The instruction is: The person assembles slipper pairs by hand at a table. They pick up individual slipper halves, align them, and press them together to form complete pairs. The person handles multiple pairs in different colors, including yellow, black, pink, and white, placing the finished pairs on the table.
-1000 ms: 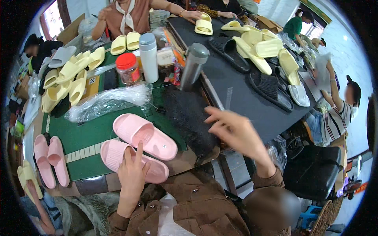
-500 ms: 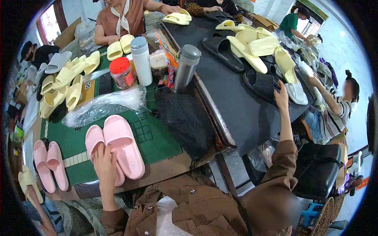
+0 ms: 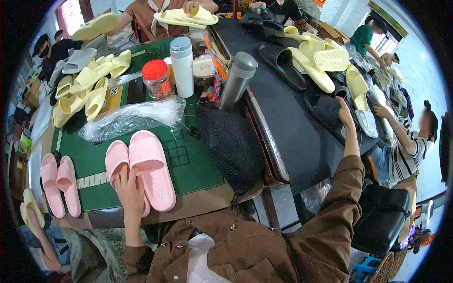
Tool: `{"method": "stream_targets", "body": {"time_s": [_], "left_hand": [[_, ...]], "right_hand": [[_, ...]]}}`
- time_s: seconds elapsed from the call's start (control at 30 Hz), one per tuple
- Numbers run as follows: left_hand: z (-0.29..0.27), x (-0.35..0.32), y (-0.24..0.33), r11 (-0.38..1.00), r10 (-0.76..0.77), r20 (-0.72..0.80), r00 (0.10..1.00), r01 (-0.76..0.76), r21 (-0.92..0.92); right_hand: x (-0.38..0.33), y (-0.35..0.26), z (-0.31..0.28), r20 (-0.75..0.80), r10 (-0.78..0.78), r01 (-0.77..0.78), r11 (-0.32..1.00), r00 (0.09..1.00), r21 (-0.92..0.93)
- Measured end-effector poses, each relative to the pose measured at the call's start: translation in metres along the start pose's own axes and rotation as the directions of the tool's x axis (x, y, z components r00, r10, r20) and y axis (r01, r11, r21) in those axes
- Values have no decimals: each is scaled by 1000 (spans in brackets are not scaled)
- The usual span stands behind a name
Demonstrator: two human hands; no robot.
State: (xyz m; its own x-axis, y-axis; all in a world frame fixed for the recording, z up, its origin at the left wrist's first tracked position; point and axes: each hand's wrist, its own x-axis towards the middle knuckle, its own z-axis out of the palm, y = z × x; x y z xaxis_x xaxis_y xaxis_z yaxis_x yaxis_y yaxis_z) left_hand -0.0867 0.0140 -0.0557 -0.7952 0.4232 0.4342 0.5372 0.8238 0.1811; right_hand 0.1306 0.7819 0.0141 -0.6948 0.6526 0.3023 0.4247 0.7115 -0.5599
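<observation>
A pair of pink slippers stands on the green mat in front of me, toes pointing away. My left hand rests in the left slipper of that pair, fingers stretched and slightly apart at its strap opening. Out to the right, my right hand grips the strap of a black slipper on the black tabletop, its thumb partly hidden. Another black slipper lies farther back. Next to it is a heap of pale yellow slippers. A second pink pair sits at the mat's left edge.
Around the green mat stand a white bottle, a steel flask and a red-lidded jar. Clear plastic bags and a black mesh bag lie nearby. A person opposite holds yellow slippers; more slippers are piled left.
The person opposite has lifted yellow slippers off the tables, one toward the left. My view has shifted a little. My hands stay at the same pink and black slippers.
</observation>
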Motion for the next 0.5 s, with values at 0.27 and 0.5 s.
{"method": "stream_targets", "body": {"time_s": [0.27,0.5], "left_hand": [[-2,0,3,1000,-10,15,1000,10,9],[-4,-3,-1,997,68,-83,994,-65,37]], "right_hand": [[-84,-86,-17,52,-130,136,981,990,-140],[-178,-190,-19,275,-150,198,968,950,-156]]}}
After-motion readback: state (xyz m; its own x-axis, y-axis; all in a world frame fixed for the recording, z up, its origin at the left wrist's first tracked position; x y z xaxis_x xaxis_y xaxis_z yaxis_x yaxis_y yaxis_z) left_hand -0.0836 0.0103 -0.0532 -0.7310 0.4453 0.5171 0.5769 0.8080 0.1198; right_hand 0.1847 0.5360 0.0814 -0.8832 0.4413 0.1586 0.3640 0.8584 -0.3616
